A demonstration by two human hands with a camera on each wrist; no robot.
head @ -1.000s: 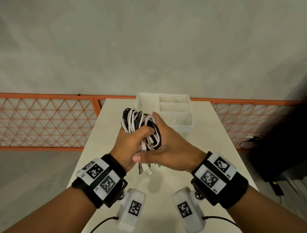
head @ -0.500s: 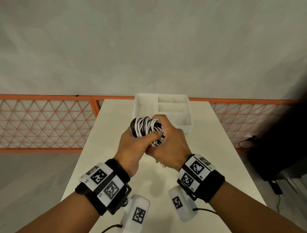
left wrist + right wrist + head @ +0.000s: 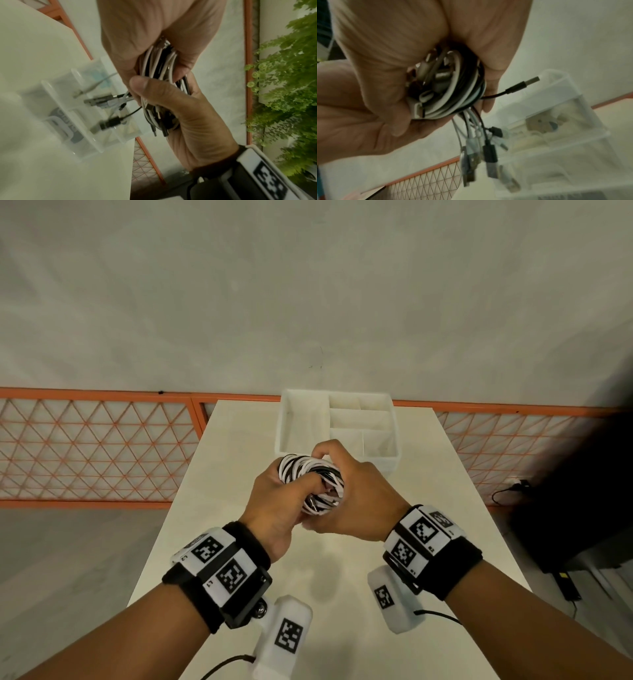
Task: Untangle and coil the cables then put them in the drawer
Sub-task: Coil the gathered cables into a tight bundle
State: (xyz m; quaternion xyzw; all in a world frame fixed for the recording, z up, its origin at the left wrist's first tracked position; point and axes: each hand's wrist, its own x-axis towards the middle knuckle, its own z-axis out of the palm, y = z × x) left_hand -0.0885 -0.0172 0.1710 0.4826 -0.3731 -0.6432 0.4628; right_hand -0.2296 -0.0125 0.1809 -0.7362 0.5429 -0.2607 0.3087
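Observation:
A bundle of black and white cables (image 3: 310,474) is coiled into a tight ring and held above the table, just short of the white divided drawer (image 3: 283,436). My left hand (image 3: 274,494) grips the coil from the left with its thumb across the top. My right hand (image 3: 354,491) curls round it from the right. In the left wrist view the cables (image 3: 159,81) sit squeezed between both palms. Several plugs (image 3: 488,155) hang loose under the coil (image 3: 450,92) in the right wrist view, near the drawer (image 3: 573,117).
The cream table (image 3: 431,508) runs from me to the drawer at its far end. Behind it, an orange mesh fence (image 3: 96,450) runs along a grey wall. A dark object (image 3: 565,508) stands on the floor at the right. Green plants (image 3: 283,81) show beyond the fence.
My right hand, which lay flat against the bundle, has curled round it. Both hands squeezed the coil tighter and carried it forward towards the drawer.

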